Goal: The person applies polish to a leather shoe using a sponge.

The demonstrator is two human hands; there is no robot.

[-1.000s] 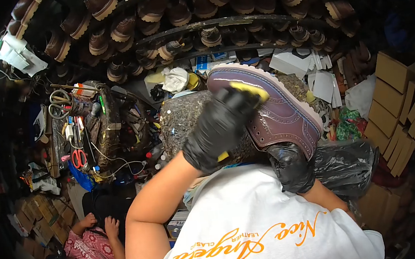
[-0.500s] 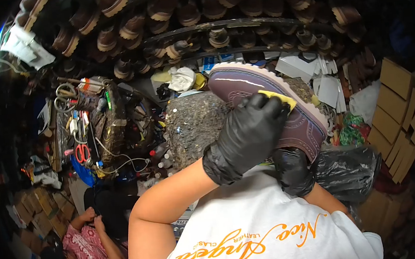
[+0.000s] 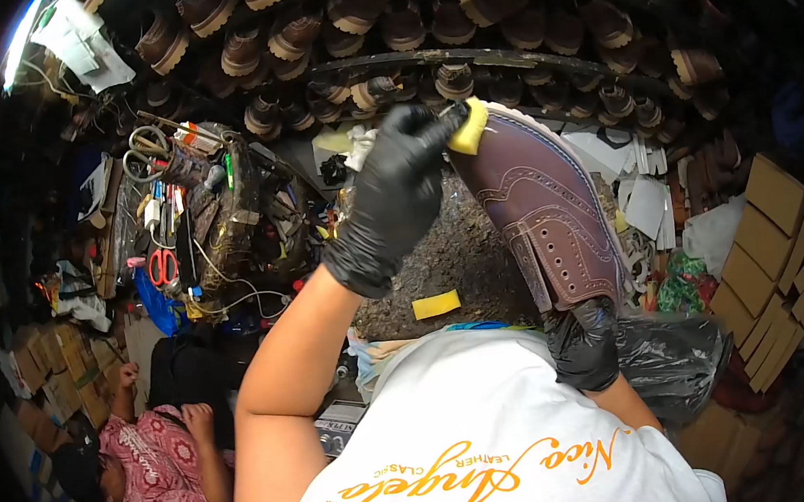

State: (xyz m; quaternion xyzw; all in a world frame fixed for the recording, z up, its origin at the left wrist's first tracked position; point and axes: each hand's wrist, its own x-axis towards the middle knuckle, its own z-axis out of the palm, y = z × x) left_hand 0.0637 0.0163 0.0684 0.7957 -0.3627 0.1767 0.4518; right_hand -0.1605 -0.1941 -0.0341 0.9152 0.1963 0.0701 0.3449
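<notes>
My left hand [image 3: 392, 199], in a black glove, pinches a small yellow sponge [image 3: 469, 128] against the toe of a dark brown leather shoe [image 3: 547, 193]. The shoe has punched brogue patterns, unlaced eyelets and a pale ridged sole edge. Its toe points away from me, with the upper facing up and left. At the heel end, my gloved right hand [image 3: 583, 345] grips the shoe; most of those fingers are hidden. Below the shoe lies a rough, dark work block [image 3: 405, 285], and a flat yellow strip [image 3: 436, 305] rests on it.
Racks of brown shoes [image 3: 405, 28] run across the back. Scissors [image 3: 163, 267], cables and tools crowd a stand at left. A black plastic bag [image 3: 674, 360] and stacked cardboard pieces [image 3: 761, 265] are at right. Another person [image 3: 166, 467] sits at lower left.
The shoe has turned so its upper and eyelets show more. My left hand has moved left and away with the sponge, from the shoe's side to its toe. The yellow strip has come into view.
</notes>
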